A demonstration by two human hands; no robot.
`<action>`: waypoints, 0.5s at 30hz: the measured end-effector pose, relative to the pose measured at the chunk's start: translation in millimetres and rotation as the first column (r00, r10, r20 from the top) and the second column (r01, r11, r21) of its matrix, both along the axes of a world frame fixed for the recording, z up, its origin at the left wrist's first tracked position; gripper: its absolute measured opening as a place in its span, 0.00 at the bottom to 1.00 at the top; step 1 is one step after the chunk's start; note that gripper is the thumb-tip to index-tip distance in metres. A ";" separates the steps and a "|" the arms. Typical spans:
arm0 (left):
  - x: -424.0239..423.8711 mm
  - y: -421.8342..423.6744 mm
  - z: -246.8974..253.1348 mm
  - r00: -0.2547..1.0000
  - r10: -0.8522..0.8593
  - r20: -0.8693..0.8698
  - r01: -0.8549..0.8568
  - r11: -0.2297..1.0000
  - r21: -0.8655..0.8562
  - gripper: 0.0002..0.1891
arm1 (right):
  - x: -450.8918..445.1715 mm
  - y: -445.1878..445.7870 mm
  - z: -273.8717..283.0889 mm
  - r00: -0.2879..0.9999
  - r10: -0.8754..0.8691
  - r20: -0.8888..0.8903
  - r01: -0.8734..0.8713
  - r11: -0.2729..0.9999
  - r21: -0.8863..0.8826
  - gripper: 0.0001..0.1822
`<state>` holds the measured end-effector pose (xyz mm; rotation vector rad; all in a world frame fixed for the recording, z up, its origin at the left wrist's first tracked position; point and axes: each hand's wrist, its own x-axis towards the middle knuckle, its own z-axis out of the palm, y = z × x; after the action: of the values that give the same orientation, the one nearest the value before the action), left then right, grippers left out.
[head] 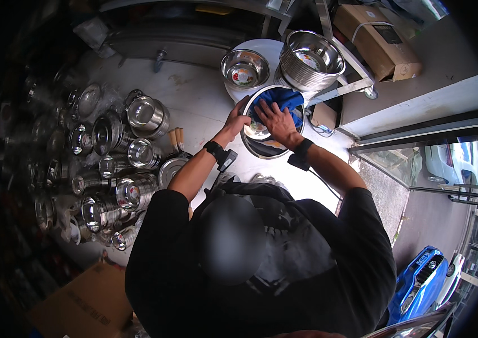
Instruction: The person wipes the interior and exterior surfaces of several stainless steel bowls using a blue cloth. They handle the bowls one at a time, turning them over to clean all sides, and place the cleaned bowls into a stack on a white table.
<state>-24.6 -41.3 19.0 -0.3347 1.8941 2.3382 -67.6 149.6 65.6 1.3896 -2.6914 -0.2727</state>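
A stainless steel basin (260, 147) is tilted before me, with its open side towards me. My left hand (237, 120) grips its left rim, the thumb over the edge. Inside the basin my right hand (279, 123) presses a blue cloth (281, 98) against the metal with spread fingers. Part of a printed label shows beneath the hands. Behind the basin, a round white tabletop (260, 44) carries a steel bowl (245, 69) with a label inside. A stack of nested steel basins (313, 69) stands at its right.
Many stacked steel pots and bowls (135, 192) cover the floor at left, near wooden handles (175, 137). A cardboard box (376, 42) rests at upper right, another box (84, 302) at lower left. A metal frame leg (338, 92) stands close right of the basins. A glass door (387, 167) is at right.
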 end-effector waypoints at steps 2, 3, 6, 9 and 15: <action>-1.0 6.0 5.5 1.000 0.014 -0.018 -0.013 0.998 0.061 0.46 | -16.6 8.5 -22.0 0.991 -0.108 -0.073 0.112 0.993 0.049 0.32; -0.5 6.3 8.3 0.999 0.027 -0.022 -0.025 0.996 0.090 0.47 | -23.1 16.1 -35.4 0.989 -0.131 -0.062 0.129 0.991 -0.030 0.33; 3.1 4.2 16.0 0.994 0.103 -0.024 -0.100 0.988 0.121 0.47 | -21.8 21.8 -50.4 0.972 -0.234 0.034 0.235 0.972 -0.008 0.27; 6.3 9.9 25.8 0.986 0.164 0.001 -0.162 0.975 0.153 0.47 | -17.0 13.3 -52.8 0.894 -0.360 0.267 0.360 0.932 0.049 0.26; 12.1 15.5 12.2 0.966 0.252 -0.065 -0.236 0.953 0.189 0.45 | 3.8 -15.3 -36.9 0.703 -0.353 0.618 0.380 0.920 0.093 0.21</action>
<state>-12.5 -25.8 31.2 -0.4788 1.7474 2.7043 -63.7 134.2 28.7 1.0361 -3.4940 0.2895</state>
